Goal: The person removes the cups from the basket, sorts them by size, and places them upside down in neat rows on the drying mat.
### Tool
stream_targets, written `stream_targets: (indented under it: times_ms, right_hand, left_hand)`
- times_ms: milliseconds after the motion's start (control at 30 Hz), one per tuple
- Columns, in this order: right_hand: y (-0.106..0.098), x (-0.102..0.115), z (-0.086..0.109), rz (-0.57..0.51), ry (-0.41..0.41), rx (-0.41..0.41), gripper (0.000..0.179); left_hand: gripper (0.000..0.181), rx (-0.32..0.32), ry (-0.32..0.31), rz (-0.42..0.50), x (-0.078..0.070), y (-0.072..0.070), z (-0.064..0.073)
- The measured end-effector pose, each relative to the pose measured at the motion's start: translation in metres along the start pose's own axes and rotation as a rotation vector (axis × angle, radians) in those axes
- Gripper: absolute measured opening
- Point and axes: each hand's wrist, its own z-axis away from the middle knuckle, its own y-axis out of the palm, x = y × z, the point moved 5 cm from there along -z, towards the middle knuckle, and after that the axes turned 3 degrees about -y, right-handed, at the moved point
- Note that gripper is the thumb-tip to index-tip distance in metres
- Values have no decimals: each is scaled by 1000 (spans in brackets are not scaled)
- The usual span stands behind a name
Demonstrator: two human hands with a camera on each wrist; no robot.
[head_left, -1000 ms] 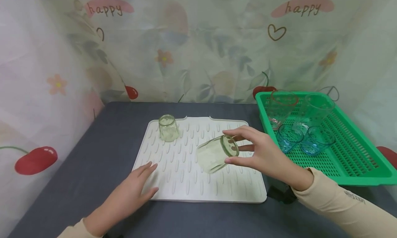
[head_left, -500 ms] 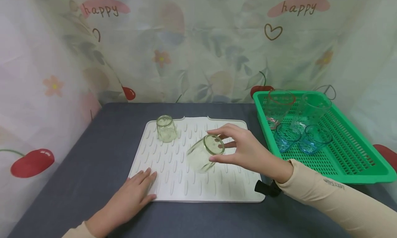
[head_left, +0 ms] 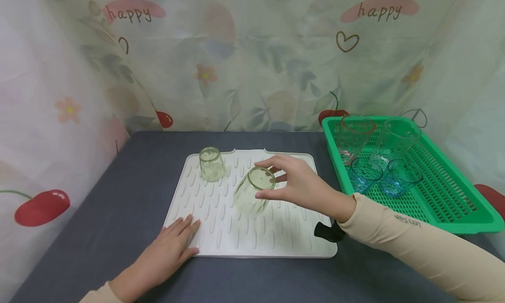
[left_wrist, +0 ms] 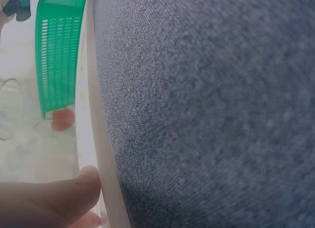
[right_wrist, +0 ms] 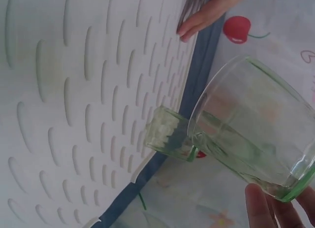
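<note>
My right hand (head_left: 301, 182) pinches a pale green drinking glass (head_left: 250, 195) by its base, thumb on the near side and fingers on the far side. The glass tilts with its mouth down and to the left over a white ribbed drying mat (head_left: 284, 239). In the right wrist view the held glass (right_wrist: 256, 129) has its rim toward the mat, apart from it. Another pale green glass (head_left: 212, 165) stands upside down at the mat's back left. My left hand (head_left: 167, 248) rests on the mat's front left edge, fingers extended; in the left wrist view its thumb (left_wrist: 74, 193) lies at the edge.
A green plastic basket (head_left: 453, 227) at the right holds two blue glasses (head_left: 399, 178), a clear red-rimmed glass (head_left: 353, 140) and another tall clear glass (head_left: 400, 140). Dark grey cloth (head_left: 130, 197) covers the table around the mat. A patterned curtain (head_left: 252, 66) hangs behind.
My right hand has moved left with the glass, which is turned further mouth-down. My left hand has come down onto the mat's edge. The standing glass stays put.
</note>
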Motion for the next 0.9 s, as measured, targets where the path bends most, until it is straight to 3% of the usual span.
stream_targets:
  times_ms: [400, 900]
  right_hand:
    - [0, -15, -37, -29, 137, -17, 56]
    - [28, -50, -72, 12, 257, -42, 59]
  left_hand:
    - [58, 31, 9, -9, -1, -1, -1]
    - [59, 31, 7, -13, -1, -1, 0]
